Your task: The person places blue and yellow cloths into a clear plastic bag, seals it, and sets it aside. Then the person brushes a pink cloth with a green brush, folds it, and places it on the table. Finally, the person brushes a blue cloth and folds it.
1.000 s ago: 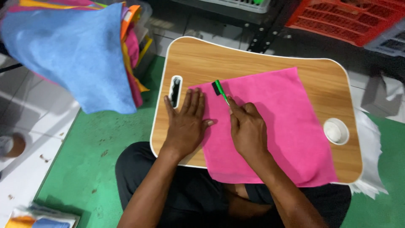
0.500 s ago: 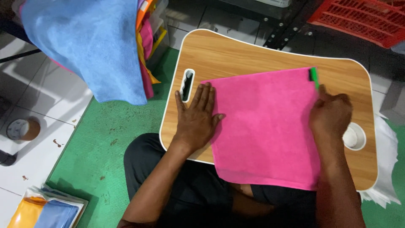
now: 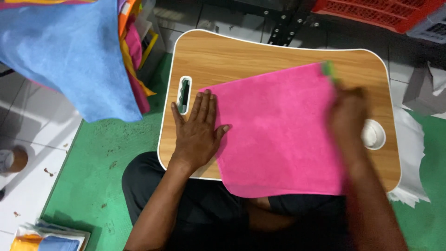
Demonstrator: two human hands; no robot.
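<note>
A pink cloth (image 3: 278, 132) lies spread flat on a wooden lap table (image 3: 232, 58), its near edge hanging over the front. My left hand (image 3: 197, 130) presses flat on the cloth's left edge, fingers apart. My right hand (image 3: 348, 111) is blurred at the cloth's right side and grips a green tool (image 3: 329, 69) whose tip shows at the cloth's far right corner.
A slot handle (image 3: 184, 95) is cut into the table's left side and a round white cup recess (image 3: 374, 135) into its right. A blue cloth (image 3: 69, 60) hangs over a stack of coloured cloths at the left. A red crate (image 3: 376, 11) stands behind. White sheets (image 3: 411, 158) lie to the right.
My right hand has swept the green tool from the cloth's left part across to its far right corner. My left hand has stayed pressed on the left edge.
</note>
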